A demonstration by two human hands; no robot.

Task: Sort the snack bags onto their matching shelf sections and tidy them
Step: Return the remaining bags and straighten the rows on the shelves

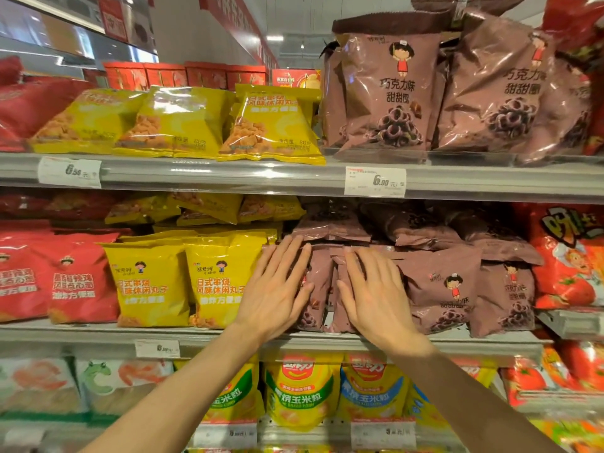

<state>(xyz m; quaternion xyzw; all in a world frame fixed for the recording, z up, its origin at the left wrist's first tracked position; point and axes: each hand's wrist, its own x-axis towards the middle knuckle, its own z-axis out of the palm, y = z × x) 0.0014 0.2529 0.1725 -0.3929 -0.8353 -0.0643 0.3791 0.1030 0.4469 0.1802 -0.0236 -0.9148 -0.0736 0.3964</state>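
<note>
On the middle shelf [108,335] stand brown chocolate-ring snack bags [441,286], upright in a row with more lying flat on top. My left hand [277,289] lies flat with straight fingers on the leftmost brown bag [318,286]. My right hand [376,292] presses, fingers spread, on the brown bag beside it. To the left of my hands stand yellow snack bags [219,282], then red snack bags [78,279]. Neither hand grips anything.
The upper shelf [228,178] carries the same order: red bags, yellow bags [271,125], tall brown bags [389,93]. Red tomato bags [568,256] stand at the right. The bottom shelf holds yellow corn pouches [300,390]. Price tags [375,182] hang on the shelf rails.
</note>
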